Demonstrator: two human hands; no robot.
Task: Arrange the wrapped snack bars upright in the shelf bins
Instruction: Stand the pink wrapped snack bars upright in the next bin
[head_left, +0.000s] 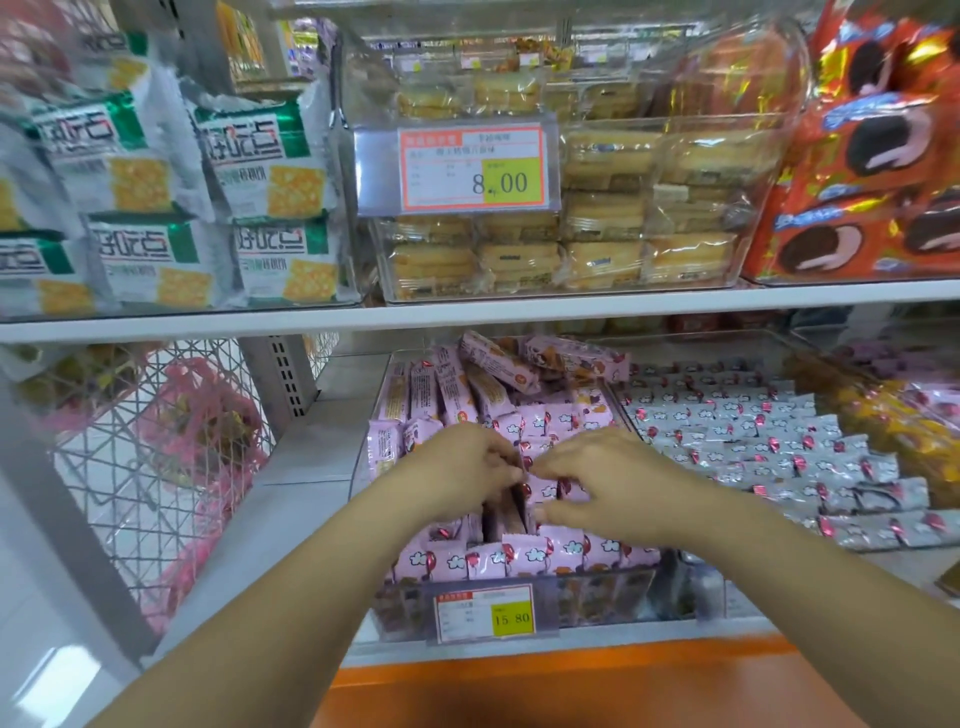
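A clear plastic bin (602, 590) on the lower shelf is full of pink wrapped snack bars (524, 558). Those at the front stand upright in a row; several at the back (498, 361) lie loose and tilted. My left hand (462, 467) and my right hand (608, 480) are both in the middle of the bin, fingertips nearly meeting. Each pinches the top edge of pink bars (543, 486) standing there, and a narrow gap shows between the bars just below the hands.
A neighbouring bin of silver-white wrapped bars (769, 452) stands to the right, with yellow packets (893, 421) beyond. A wire basket (156, 457) hangs at left. The shelf above (467, 312) holds cracker bags, cake packs and red pie bags. An orange ledge (571, 686) runs in front.
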